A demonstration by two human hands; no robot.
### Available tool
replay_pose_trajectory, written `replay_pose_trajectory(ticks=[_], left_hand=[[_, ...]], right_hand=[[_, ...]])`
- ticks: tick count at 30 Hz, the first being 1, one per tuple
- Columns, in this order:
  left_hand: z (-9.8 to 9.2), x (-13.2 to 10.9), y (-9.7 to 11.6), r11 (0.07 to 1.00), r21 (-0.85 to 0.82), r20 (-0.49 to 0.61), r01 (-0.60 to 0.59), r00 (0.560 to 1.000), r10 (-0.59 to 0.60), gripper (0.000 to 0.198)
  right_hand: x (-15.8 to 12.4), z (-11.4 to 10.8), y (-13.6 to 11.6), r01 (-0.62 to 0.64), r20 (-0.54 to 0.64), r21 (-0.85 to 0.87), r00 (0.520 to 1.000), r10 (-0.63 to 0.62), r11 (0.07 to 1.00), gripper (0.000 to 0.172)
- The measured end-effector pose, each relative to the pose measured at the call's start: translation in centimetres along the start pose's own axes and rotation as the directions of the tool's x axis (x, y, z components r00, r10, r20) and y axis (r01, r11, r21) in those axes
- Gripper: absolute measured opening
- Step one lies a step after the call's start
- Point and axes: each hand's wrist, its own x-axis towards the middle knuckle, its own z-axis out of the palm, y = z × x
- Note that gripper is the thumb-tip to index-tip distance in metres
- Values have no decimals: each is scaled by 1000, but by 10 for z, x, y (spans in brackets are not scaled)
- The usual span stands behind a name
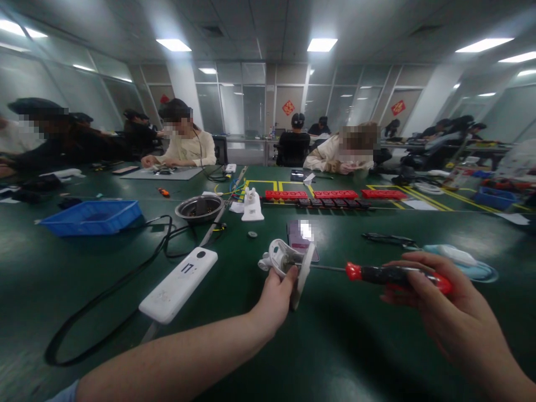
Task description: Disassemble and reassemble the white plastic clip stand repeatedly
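My left hand (274,298) is closed around a small white plastic part (283,258), held up over the green table (234,335). My right hand (439,304) grips a red-and-black screwdriver (393,273) by its handle. The thin metal shaft runs left, and its tip sits in the white part. Just behind the part a phone (302,237) lies flat on the table.
A white power bank (179,283) with a black cable (125,279) lies at the left. Behind it are a blue tray (92,216), a metal bowl (199,208) and a white stand (252,205). Red trays (335,195) lie farther back. Pliers (387,239) and a mask lie at the right. Several people sit at the far side.
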Motion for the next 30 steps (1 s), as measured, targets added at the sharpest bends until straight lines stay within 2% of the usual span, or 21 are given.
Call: replay_pose_trajectory(ticks=[5,7,11,14,16,20,24,27,30], left_hand=[[0,-4,4,1000,0,-6,25,1000,-25,43],[0,-4,3,999,1,-7,39,999,-39,44],[0,1,-3,1000,16,-2,-17,1000,17,44],[-1,4,-8,997,8,17,-71,997,71,44],[-1,4,-9,998,16,26,-56,998,56,46],[-2,0,-5,998,56,25,-41,999,40,46],[-1,-1,-2,998,49,6,-33,999,32,46],[0,-1,-2,999,25,3,-19,1000,19,46],[0,-1,-2,1000,24,9,-17,1000,17,46]], right_hand=[[1,-3,0,133,55,12,990,-133,991,39],[1,-5,-1,113,74,-5,991,-113,994,41],[0,-4,-8,82,24,-202,997,-79,976,43],[-2,-3,-14,107,81,-105,992,-99,989,53],[-4,-3,-15,96,102,-37,991,-92,995,50],[-3,-4,-13,18,49,-127,999,-12,992,50],[-2,-6,-10,130,37,-235,991,-125,963,57],[-5,-6,-11,211,84,-212,977,-197,954,53],[-9,-2,-12,150,80,-136,987,-140,979,46]])
